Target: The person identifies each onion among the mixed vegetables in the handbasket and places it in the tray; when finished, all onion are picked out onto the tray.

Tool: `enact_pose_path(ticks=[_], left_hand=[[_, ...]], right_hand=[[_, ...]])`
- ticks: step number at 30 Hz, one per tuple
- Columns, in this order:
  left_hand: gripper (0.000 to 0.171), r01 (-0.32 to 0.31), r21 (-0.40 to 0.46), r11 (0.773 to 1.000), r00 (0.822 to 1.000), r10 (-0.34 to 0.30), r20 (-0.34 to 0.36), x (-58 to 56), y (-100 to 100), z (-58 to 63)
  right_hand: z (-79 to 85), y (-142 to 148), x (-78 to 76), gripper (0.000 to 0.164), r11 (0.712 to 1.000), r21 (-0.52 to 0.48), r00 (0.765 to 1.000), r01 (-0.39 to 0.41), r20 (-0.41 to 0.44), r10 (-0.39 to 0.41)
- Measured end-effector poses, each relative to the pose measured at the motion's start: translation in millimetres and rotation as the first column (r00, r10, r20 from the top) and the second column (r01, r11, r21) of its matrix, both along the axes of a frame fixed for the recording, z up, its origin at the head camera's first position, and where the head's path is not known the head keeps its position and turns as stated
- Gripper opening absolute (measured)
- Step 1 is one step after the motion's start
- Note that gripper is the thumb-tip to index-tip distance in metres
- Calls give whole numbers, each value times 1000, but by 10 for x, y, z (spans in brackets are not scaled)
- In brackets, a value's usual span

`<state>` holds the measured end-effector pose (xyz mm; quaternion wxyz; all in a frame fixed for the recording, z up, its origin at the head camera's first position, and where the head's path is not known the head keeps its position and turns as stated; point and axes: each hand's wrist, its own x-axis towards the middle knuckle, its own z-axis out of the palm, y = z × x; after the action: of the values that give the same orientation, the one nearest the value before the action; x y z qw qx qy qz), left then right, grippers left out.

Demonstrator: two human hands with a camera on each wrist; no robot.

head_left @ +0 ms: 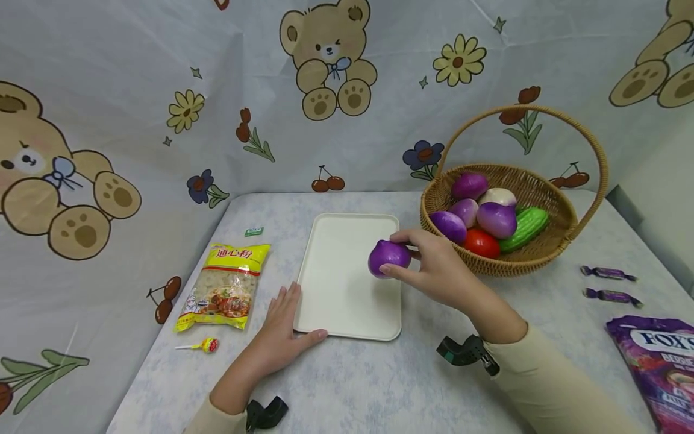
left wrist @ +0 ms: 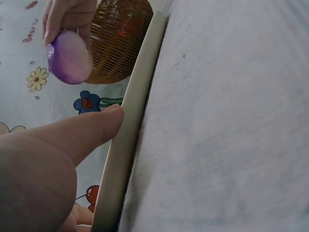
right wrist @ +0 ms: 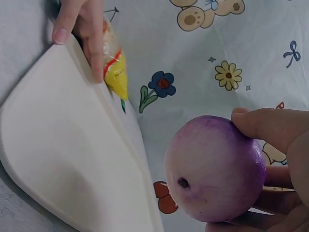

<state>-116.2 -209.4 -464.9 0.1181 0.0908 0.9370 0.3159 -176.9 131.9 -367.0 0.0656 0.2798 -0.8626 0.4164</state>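
My right hand [head_left: 439, 268] holds a purple onion [head_left: 389, 258] above the right side of a white rectangular tray [head_left: 347, 289], its thumb on one side and fingers on the other. The onion's pale underside, with a dark root spot, shows in the right wrist view, where the onion [right wrist: 215, 169] is apart from the tray. At the tray's near left corner rests my left hand [head_left: 279, 337], with its fingers straight along the left edge and the thumb against the near edge. In the left wrist view, the thumb [left wrist: 91, 128] touches the tray's side [left wrist: 123, 140].
A wicker basket [head_left: 547, 259] with a tall handle stands at the back right, holding several onions, a tomato [head_left: 481, 243] and a green cucumber-like vegetable [head_left: 525, 229]. Left lie a pasta bag [head_left: 223, 286], a lollipop [head_left: 208, 345] and a green packet [head_left: 253, 231]. Right lie two purple-wrapped candies [head_left: 609, 273] and a candy bag [head_left: 658, 361].
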Motion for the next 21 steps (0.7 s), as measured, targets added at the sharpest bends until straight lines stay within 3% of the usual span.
enact_pose_path(ticks=[16,21], left_hand=[[126,7,1,1000,1000,-7,1,11,4,22],[125,4,-1,1000,1000,-4,8,11,3,23]], right_hand=[[-113,-98,66,53,987,78,990,-140,33,138],[-167,-134,69,53,974,155,987,-163,26,160]])
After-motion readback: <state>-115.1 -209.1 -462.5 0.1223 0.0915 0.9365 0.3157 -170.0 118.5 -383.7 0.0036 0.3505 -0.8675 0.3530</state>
